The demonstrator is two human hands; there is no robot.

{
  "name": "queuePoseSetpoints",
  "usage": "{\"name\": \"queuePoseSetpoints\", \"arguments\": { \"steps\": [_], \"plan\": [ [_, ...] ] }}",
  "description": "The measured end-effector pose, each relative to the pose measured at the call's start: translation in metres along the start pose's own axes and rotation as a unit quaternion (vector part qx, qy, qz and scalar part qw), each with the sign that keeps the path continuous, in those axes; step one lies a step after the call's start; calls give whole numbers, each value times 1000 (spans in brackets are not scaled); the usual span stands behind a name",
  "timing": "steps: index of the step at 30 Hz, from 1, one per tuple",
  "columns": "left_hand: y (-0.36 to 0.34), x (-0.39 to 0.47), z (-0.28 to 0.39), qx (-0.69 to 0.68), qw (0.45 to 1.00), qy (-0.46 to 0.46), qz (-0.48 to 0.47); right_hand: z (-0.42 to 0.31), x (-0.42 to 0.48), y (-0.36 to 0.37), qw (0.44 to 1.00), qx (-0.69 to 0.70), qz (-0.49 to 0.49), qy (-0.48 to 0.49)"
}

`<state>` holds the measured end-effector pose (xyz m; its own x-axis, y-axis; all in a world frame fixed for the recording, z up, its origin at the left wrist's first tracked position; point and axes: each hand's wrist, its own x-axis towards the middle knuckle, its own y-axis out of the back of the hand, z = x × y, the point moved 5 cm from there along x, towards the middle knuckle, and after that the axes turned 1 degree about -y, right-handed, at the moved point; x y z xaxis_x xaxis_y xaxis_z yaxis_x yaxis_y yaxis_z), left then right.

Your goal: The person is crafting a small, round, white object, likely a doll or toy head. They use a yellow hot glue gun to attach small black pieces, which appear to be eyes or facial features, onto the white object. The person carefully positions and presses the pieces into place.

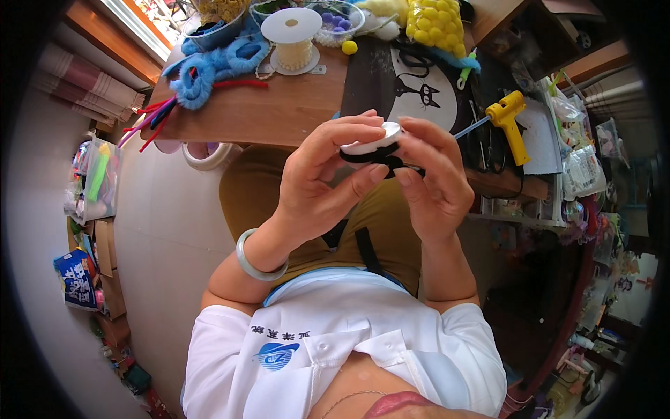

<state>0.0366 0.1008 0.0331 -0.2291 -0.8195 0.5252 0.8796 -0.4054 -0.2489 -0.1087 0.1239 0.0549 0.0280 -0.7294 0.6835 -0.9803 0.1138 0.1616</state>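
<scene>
Over my lap, just off the table's front edge, both hands hold a small round white piece (372, 142) with a fuzzy black band along its lower side. My left hand (327, 173) has its fingers across the white top and its thumb beneath, near the black part. From the other side, my right hand (434, 167) grips the piece between fingers and thumb; its fingers look slightly blurred. A black fuzzy strip (395, 166) shows between the two thumbs. Much of the piece's underside is hidden by my fingers.
On the wooden table (293, 112) lie a yellow hot glue gun (506, 125), a spool of beads (292, 47), blue fluffy stems (201, 86), red pipe cleaners (235, 84), a bag of yellow pompoms (434, 23) and a cat-print mat (419, 94). Black scissors (413, 60) rest at the back.
</scene>
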Motion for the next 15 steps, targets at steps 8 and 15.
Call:
{"name": "queuePoseSetpoints", "arguments": {
  "steps": [8,15],
  "plan": [
    [-6,-2,-12,-136,983,120,15,23,-8,-8,936,267,-5,-230],
    [-10,-4,-26,-182,964,193,19,37,-13,-9,867,329,33,-372]
  ]
}}
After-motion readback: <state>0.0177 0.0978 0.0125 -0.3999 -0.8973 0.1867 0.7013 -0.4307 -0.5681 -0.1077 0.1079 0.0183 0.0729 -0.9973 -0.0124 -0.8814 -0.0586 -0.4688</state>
